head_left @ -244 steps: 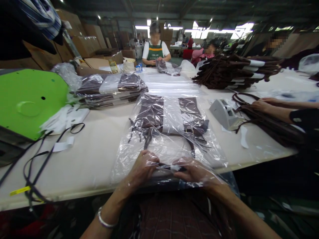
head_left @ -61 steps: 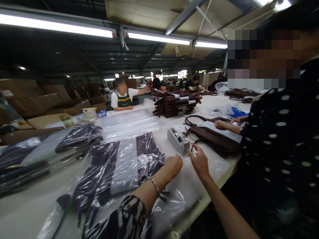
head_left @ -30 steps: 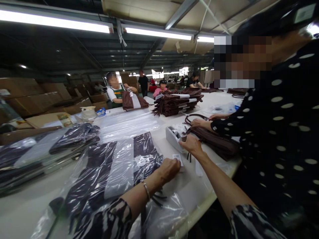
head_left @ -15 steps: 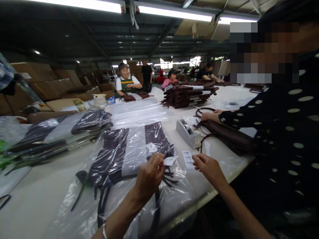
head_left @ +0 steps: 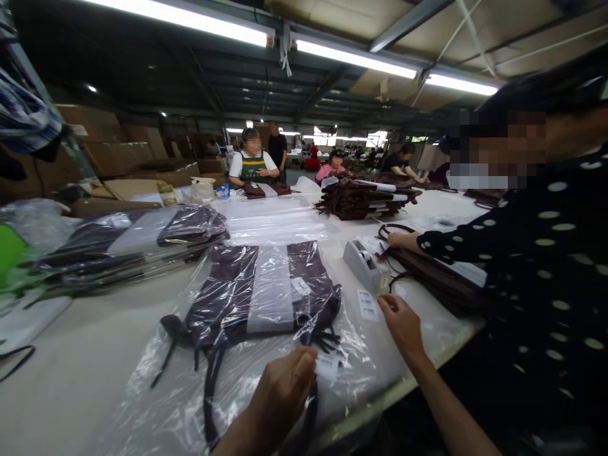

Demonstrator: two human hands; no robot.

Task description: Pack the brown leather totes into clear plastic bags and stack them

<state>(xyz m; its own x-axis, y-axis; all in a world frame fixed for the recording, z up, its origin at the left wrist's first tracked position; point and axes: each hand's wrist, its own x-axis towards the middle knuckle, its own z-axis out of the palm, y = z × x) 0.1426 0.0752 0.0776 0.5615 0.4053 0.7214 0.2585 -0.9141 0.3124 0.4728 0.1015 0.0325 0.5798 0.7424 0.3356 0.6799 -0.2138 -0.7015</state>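
Note:
My left hand point(head_left: 289, 386) is closed in a pinch on a small white printed label point(head_left: 327, 365), low over the front of a clear plastic bag point(head_left: 142, 364). Inside that plastic lies a dark brown handbag point(head_left: 228, 278) with a white wrap band point(head_left: 270, 288) around its middle. Its strap loops toward me. Another white label point(head_left: 300, 286) shows on the packed bag. My right hand point(head_left: 401, 323) has thumb and fingers pressed together beside a white sticker sheet point(head_left: 367, 305) on the table; anything between these fingertips is too small to make out.
A grey tape dispenser point(head_left: 365, 266) stands behind the sticker sheet. Packed bags point(head_left: 142, 234) are stacked at left, unpacked brown bags point(head_left: 365, 196) farther back. At right, a co-worker in a dotted sleeve point(head_left: 456, 237) handles a dark bag point(head_left: 437, 275).
My left hand has drawn back toward me with the label, away from the packed handbag. My right hand stays beside the sticker sheet. The whole view has shifted slightly.

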